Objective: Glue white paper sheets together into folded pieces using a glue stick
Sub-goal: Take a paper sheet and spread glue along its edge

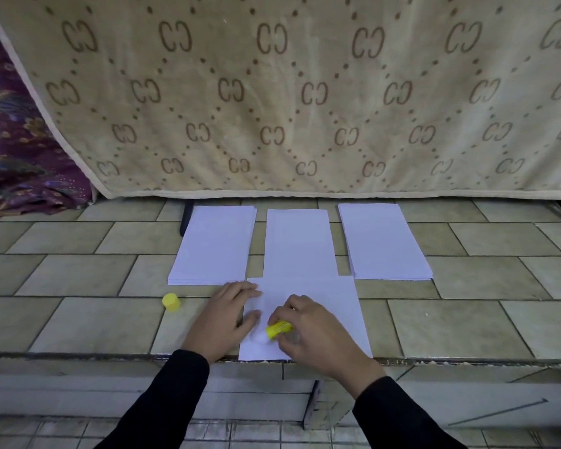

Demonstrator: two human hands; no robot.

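Gripped the yellow plastic glue stick (278, 328) in the curled fingers of the right hand (311, 332), tilted, white tip down on the lower left part of a flat white paper sheet (331, 306) at the near edge of the greenish tiled ledge (78, 286). Pinned that sheet with the left hand (224, 319), fingers straight, palm flat over its left edge. Found the round yellow cap (171, 302) on the tiles near that hand, apart from it. Found beyond: a stack of white paper (214, 244) on the left, a narrow white piece (298, 241) in the middle meeting the near sheet's far edge, another white stack (382, 241) on the right. Hung behind, a beige patterned blanket (305, 92).
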